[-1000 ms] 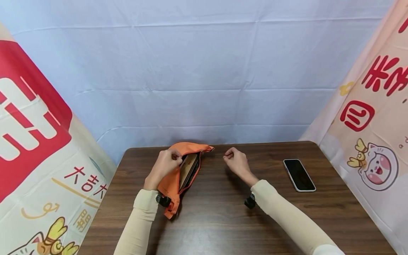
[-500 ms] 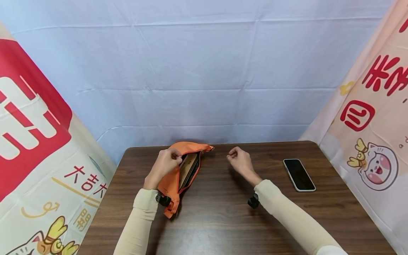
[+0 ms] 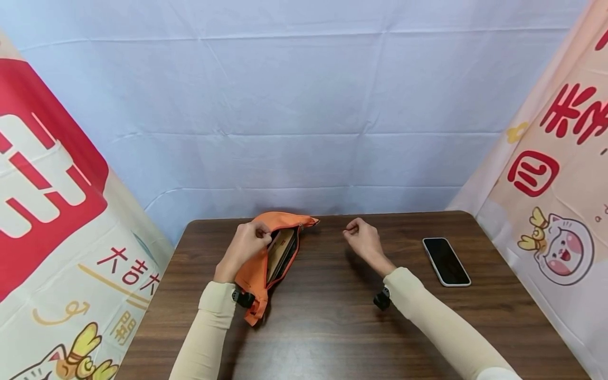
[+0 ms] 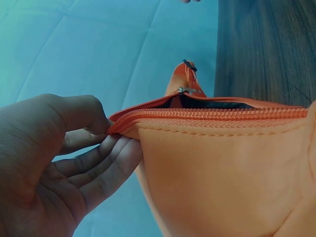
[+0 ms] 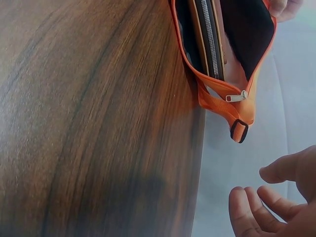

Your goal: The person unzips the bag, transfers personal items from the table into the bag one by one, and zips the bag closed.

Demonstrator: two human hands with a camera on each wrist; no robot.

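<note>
1. A phone point(image 3: 446, 262) lies screen up near the right edge of the wood-grain surface point(image 3: 328, 327), toward its far right corner.
2. A pale, creased cloth point(image 3: 294, 105) hangs beyond the far edge.
3. A red-and-white banner point(image 3: 78, 134) hangs past the left edge, a pinkish banner point(image 3: 570, 198) past the right.

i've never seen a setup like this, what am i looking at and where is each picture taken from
There's no machine here, just a person's two bare hands. The wide picture comes from a camera worn on the head, looking forward and down. The other two come from small black cameras, one on each wrist.

On the brown wood-grain table are a soft orange zip bag and, to its right, a black-screened phone with a pale edge.

The left hand pinches the open bag's rim. The right hand holds nothing. Inside the bag is a flat tan-and-black item with a metal zip.
</note>
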